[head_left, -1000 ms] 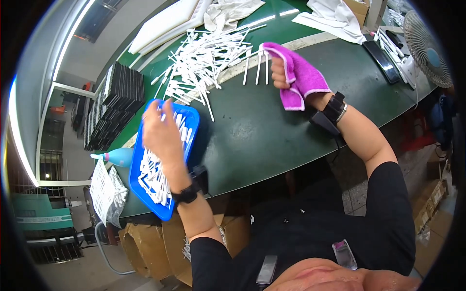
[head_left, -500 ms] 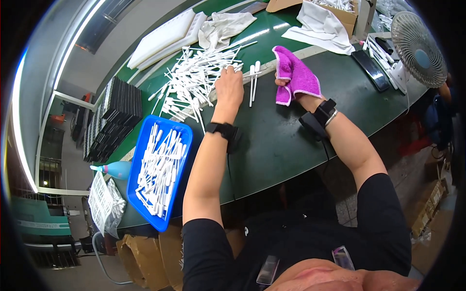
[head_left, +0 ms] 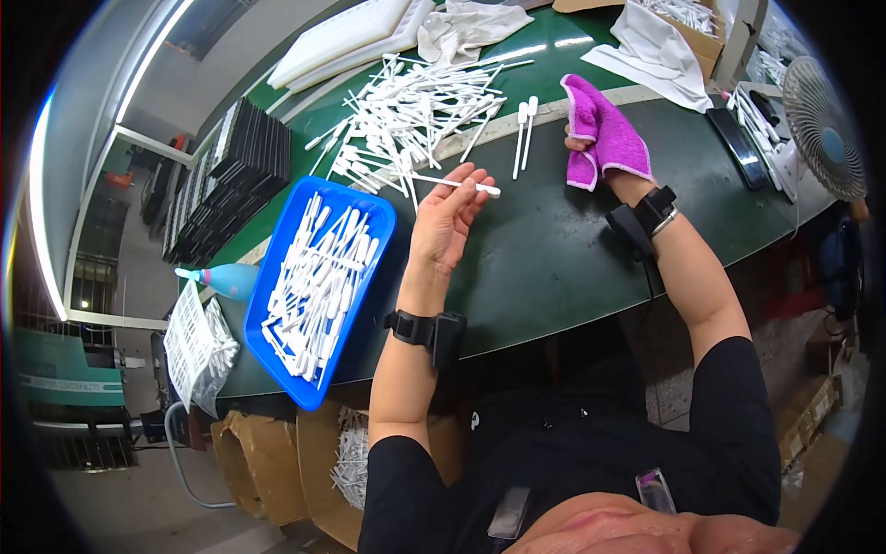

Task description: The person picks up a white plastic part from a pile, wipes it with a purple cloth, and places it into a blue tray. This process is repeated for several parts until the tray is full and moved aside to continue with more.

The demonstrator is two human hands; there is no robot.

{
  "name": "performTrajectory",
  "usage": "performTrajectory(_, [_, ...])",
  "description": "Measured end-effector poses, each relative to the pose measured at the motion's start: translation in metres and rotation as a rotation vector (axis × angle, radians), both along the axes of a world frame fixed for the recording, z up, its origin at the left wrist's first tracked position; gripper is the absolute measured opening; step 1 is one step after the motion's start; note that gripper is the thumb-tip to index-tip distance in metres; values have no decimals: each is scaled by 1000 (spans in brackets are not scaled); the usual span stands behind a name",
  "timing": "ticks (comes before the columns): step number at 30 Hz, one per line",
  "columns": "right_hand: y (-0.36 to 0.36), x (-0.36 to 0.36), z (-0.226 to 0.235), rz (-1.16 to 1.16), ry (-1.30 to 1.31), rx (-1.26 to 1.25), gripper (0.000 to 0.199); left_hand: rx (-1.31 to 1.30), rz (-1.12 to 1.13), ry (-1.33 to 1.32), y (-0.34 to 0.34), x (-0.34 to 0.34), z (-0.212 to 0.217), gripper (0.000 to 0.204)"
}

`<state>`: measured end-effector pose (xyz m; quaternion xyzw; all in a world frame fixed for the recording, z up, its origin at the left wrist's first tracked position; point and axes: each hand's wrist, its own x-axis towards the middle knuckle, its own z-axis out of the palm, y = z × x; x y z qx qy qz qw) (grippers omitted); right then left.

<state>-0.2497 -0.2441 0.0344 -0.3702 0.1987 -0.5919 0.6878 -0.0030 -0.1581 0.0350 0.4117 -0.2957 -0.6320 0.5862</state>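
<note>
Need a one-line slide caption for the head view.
Left hand pinches one white plastic stick above green table; right hand grips magenta cloth beside blue tray.

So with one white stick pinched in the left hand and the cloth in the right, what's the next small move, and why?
Probably bring the left hand and its white stick across to the purple cloth held by the right hand. The stick is lifted clear of the loose pile, the cloth waits apart from it, and the blue tray already holds many such sticks.
</note>
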Motion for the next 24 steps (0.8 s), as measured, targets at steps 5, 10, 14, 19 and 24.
performTrajectory(5, [-5,-9,-8,31,-44,7,40,17,-70,-56,12,-8,19,38])
performTrajectory(10, [-5,-10,-8,43,13,-28,41,103,-57,-22,12,-13,8,38])
performTrajectory(14, [-4,-6,-8,41,85,-44,42,0,-108,144,9,-14,2,36])
performTrajectory(19, [-1,-3,-9,29,151,-73,43,-64,-89,55,8,-8,-9,33])
performTrajectory(24, [2,-6,-4,29,163,-74,45,-71,-120,2,9,-9,-5,32])
